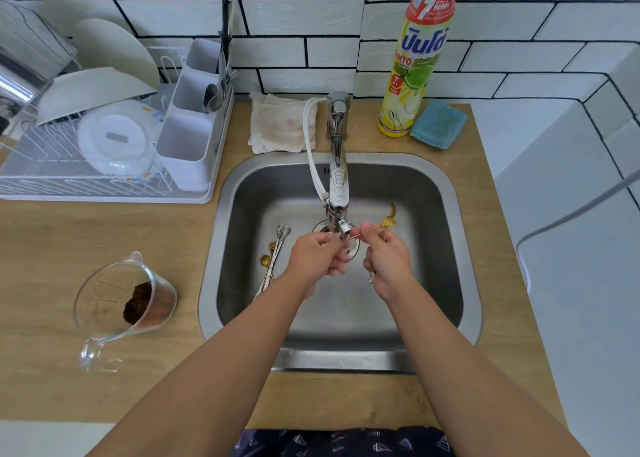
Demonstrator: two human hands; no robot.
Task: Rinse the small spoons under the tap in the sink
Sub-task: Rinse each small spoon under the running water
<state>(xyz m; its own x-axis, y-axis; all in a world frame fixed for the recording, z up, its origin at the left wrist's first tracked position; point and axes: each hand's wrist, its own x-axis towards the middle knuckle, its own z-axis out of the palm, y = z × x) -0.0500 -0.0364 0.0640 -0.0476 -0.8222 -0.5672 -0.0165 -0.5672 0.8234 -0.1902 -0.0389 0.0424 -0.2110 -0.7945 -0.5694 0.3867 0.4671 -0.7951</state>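
Both hands over sink [446,193], left hand [317,257] and right hand [388,259] pinching gold spoon [379,226] beneath tap [337,179], more spoons [277,252] on sink floor.

The tap [337,166] spout is covering part of the sink [446,193] drain, and no water stream is showing clearly below its nozzle. The left hand [317,257] is curling over whatever its fingers [341,257] are pinching, so the near end of the gold spoon [375,226] is hiding there; its bowl, right of the tap, is blurring into a second gold shape behind it. Left of the tap, the forearm is cutting off the lower ends of the spoons lying in the sink [275,256], so their number is staying unclear. Far left of the tap, the dish rack [104,183] is running off the edge. The soap bottle [417,58] cap, right of the tap, is being cropped at the top.
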